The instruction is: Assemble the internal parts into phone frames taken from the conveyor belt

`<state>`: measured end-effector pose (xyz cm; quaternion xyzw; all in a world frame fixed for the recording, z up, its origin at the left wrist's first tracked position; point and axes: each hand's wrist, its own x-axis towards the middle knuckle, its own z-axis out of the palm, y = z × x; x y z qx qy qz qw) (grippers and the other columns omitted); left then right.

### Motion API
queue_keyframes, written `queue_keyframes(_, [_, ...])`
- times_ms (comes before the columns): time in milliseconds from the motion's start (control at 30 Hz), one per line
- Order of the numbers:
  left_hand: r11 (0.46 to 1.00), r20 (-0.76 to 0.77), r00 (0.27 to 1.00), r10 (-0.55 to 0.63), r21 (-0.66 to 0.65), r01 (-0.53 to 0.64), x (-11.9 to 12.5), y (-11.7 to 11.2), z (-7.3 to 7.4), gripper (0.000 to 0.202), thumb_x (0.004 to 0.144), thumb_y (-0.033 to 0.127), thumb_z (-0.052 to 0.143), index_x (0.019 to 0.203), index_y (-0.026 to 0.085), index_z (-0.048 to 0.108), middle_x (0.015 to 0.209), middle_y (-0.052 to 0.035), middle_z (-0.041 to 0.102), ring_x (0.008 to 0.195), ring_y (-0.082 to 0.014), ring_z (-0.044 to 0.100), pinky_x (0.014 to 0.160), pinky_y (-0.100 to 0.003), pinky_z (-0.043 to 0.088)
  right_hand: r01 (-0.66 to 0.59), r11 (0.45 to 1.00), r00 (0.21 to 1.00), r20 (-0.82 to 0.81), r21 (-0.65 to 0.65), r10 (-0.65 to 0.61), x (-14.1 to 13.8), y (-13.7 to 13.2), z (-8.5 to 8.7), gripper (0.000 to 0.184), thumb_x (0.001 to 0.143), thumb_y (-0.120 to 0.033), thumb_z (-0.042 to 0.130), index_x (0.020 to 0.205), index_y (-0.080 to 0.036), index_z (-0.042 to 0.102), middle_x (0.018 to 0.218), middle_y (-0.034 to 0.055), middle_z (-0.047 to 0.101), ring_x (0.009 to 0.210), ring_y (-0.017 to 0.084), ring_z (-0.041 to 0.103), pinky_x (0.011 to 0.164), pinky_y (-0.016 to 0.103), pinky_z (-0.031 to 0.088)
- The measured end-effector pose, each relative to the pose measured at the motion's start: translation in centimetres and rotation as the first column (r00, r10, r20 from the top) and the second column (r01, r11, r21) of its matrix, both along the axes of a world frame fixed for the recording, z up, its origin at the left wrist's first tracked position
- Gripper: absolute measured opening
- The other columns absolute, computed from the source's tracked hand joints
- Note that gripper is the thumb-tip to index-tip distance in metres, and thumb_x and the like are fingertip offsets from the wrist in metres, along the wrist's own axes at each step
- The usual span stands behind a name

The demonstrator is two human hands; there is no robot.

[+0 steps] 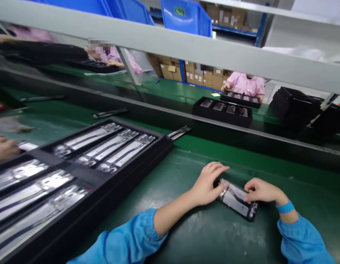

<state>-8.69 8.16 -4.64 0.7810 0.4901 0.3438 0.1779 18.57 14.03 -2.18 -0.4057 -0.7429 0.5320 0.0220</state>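
Your left hand [208, 185] is spread, its thumb touching the upper-left end of an opened phone-like device [235, 201] while the other fingers reach out past that end, apart from the thumb. Your right hand [262, 190] is curled at the device's far long edge, thumb and forefinger brought close together over it; you cannot tell from here whether they pinch a part. The device lies between your two hands on the green surface [186, 234], its pale inner side facing up, with a dark strip running along it. A blue band [285, 208] circles your right wrist, below the blue sleeve [303, 234].

To your left is a large black tray [136, 185], where six similar devices show in two rows of three, parted by a black divider. A slim metal piece [178, 133] sits at the tray's far corner. At the left edge, a co-worker's hand [4, 148] is blurred beside the tray.

Beyond the long dark rail [156, 112], a smaller black tray [222, 116] carries four devices, and a person in pink [247, 86] has both hands by another tray [240, 99].
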Motion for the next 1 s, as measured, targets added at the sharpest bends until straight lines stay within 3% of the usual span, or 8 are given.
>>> queue_keyframes(67, [0.987,-0.122,0.981,-0.149,-0.074,0.141,0.7,-2.0,0.9,0.06,0.086,0.052,0.069,0.138,0.029,0.054,0.125,-0.0074,0.06,0.121,-0.0287,0.05,0.107,-0.047,0.036,-0.022,0.999,1.0,0.01,0.049,0.021,-0.8,-1.6,-0.1,0.021,0.071,-0.033,0.08,0.073,-0.015,0.068,0.054,-0.0076,0.044,0.052,0.009,0.036,0.05,0.023,0.023])
queue_keyframes(133, [0.963,-0.198,0.949,-0.247,-0.162,0.217,1.1,-3.5,1.4,0.06,0.081,0.052,0.075,0.133,0.028,0.057,0.113,-0.0059,0.062,0.112,-0.028,0.053,0.101,-0.046,0.036,0.083,0.976,0.996,0.019,0.199,-0.089,-0.8,-3.0,0.2,0.022,0.078,-0.036,0.077,0.088,-0.017,0.07,0.057,-0.008,0.043,0.053,0.011,0.037,0.051,0.023,0.024])
queue_keyframes(233, [0.94,-0.216,0.929,-0.302,-0.228,0.252,1.0,-4.7,1.8,0.052,0.081,0.044,0.077,0.128,0.028,0.061,0.106,-0.004,0.062,0.108,-0.0262,0.052,0.098,-0.043,0.035,0.212,0.917,0.956,0.124,0.337,-0.267,0.1,-5.7,1.1,0.032,0.09,-0.048,0.067,0.078,-0.018,0.064,0.056,-0.0059,0.045,0.054,0.012,0.041,0.052,0.025,0.025])
queue_keyframes(400, [0.923,-0.198,0.916,-0.349,-0.244,0.299,2.8,-4.1,2.1,0.046,0.085,0.044,0.072,0.126,0.025,0.062,0.104,-0.0042,0.064,0.104,-0.0251,0.053,0.089,-0.038,0.035,0.136,0.927,0.872,0.402,0.35,-0.28,-0.3,-11.3,1.4,0.028,0.085,-0.044,0.076,0.082,-0.022,0.06,0.057,-0.0055,0.053,0.056,0.016,0.051,0.054,0.026,0.023])
queue_keyframes(533, [0.91,-0.157,0.905,-0.395,-0.202,0.362,5.4,-3.1,1.7,0.009,0.092,0.028,0.064,0.094,0.019,0.067,0.089,-0.0019,0.064,0.092,-0.0195,0.054,0.083,-0.035,0.034,0.152,0.911,0.827,0.456,0.383,-0.33,-1.3,-13.4,0.9,0.031,0.082,-0.036,0.081,0.094,-0.022,0.056,0.064,-0.0054,0.056,0.063,0.018,0.055,0.058,0.026,0.024])
queue_keyframes(833, [0.879,-0.074,0.882,-0.465,-0.16,0.45,4.3,-2.6,1.4,0.011,0.091,0.022,0.06,0.081,0.017,0.061,0.082,-0.0021,0.059,0.084,-0.019,0.05,0.075,-0.034,0.032,0.321,0.915,0.862,0.324,0.245,-0.389,-0.4,-13.6,2.0,0.019,0.085,-0.028,0.072,0.094,-0.021,0.057,0.059,-0.0081,0.045,0.055,0.014,0.044,0.055,0.025,0.025])
queue_keyframes(900, [0.882,-0.049,0.885,-0.462,-0.129,0.453,4.4,-2.8,1.2,0.014,0.094,0.025,0.057,0.084,0.018,0.063,0.083,-0.0026,0.059,0.085,-0.0194,0.05,0.076,-0.034,0.032,0.405,0.908,0.874,0.248,0.102,-0.418,0.0,-13.2,2.1,0.014,0.089,-0.029,0.064,0.08,-0.019,0.058,0.059,-0.0058,0.046,0.055,0.013,0.042,0.054,0.025,0.027])
queue_keyframes(1000, [0.886,-0.067,0.885,-0.461,-0.083,0.456,4.7,-3.1,0.8,0.02,0.098,0.025,0.051,0.083,0.017,0.063,0.081,-0.0033,0.058,0.084,-0.0195,0.049,0.076,-0.035,0.032,0.458,0.863,0.882,0.229,-0.212,-0.412,0.1,-12.2,1.8,0.033,0.09,-0.034,0.058,0.062,-0.018,0.059,0.052,-0.0035,0.045,0.05,0.011,0.04,0.05,0.023,0.029])
